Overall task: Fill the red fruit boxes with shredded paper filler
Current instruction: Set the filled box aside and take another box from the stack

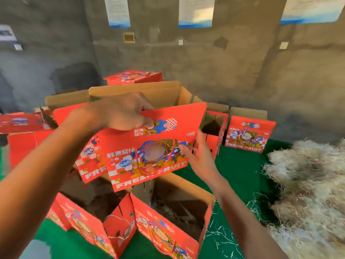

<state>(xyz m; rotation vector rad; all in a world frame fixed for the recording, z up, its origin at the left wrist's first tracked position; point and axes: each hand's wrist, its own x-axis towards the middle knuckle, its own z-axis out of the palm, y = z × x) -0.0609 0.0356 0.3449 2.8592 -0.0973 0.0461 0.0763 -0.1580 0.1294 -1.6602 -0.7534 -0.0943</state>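
Gripping one red box [155, 146], both hands.

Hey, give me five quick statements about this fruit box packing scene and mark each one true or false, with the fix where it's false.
1. The left hand grips the top edge of the raised red box. True.
2. The right hand is scooping from the shredded paper pile. False: it holds the raised red box's right side; the pile lies apart, further right.
3. The open box below the hands is packed to the brim with filler. False: only a few strands show inside.
4. The table cover is green. True.
5. The raised red box reads FRESH FISH. False: it reads FRESH FRUIT.
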